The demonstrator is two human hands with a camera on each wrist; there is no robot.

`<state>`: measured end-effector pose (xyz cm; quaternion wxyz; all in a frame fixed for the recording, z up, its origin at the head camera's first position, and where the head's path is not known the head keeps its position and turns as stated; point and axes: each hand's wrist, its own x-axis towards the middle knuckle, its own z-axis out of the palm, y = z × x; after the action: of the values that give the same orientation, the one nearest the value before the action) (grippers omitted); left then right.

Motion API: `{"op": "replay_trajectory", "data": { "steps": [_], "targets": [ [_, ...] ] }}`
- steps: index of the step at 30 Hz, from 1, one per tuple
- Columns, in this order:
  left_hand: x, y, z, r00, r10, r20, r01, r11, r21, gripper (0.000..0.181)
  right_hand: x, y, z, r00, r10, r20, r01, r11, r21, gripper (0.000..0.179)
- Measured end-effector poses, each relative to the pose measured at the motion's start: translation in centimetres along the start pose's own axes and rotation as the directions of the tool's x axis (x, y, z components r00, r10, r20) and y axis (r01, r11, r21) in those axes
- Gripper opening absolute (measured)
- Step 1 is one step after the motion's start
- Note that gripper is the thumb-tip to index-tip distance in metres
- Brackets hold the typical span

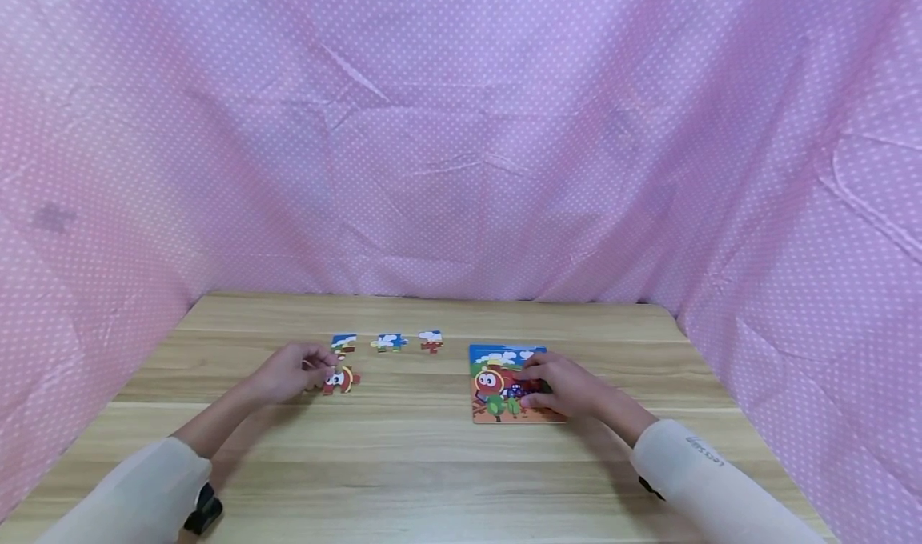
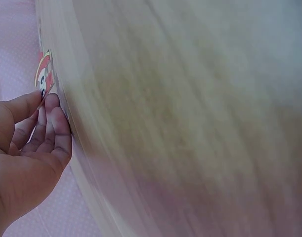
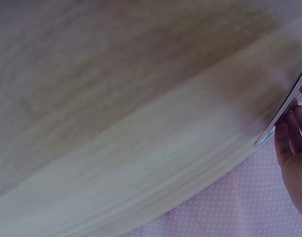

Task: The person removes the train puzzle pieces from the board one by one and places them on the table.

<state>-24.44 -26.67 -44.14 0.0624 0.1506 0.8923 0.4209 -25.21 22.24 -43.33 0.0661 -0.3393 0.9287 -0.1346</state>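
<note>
With thumb and index finger my left hand [image 1: 294, 374] pinches the edge of a jigsaw piece [image 1: 344, 379] low over the table; it shows a red face with big white eyes. The left wrist view has the same piece [image 2: 44, 76] at the thumb tip, the other fingers curled below. My right hand [image 1: 565, 386] rests on the square picture puzzle [image 1: 493, 408], thumb and fingers spread apart over its right half and hiding part of it. In the right wrist view its fingers [image 3: 294, 131] lie against the board's surface.
Above the left hand's piece lie loose jigsaw pieces: a blue-and-green corner one [image 1: 344, 342], one with sky and clouds [image 1: 390, 342], and a white-and-red one [image 1: 431, 340]. The wooden table [image 1: 403, 464] ends at a pink dotted curtain [image 1: 446, 168] behind and at both sides.
</note>
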Motion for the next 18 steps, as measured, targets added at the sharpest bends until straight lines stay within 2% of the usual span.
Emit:
{"op": "replay_trajectory", "data": {
  "steps": [7, 18],
  "targets": [
    [0.31, 0.01, -0.38, 0.998, -0.065, 0.019, 0.065, 0.998, -0.009, 0.014, -0.05, -0.15, -0.19, 1.000, -0.001, -0.001, 0.001, 1.000, 0.005, 0.045],
    [0.88, -0.27, -0.52, 0.997, -0.044, 0.060, 0.047, 0.997, -0.057, 0.014, 0.05, -0.11, 0.03, 1.000, 0.010, 0.003, -0.010, 1.000, 0.011, 0.043]
  ]
}}
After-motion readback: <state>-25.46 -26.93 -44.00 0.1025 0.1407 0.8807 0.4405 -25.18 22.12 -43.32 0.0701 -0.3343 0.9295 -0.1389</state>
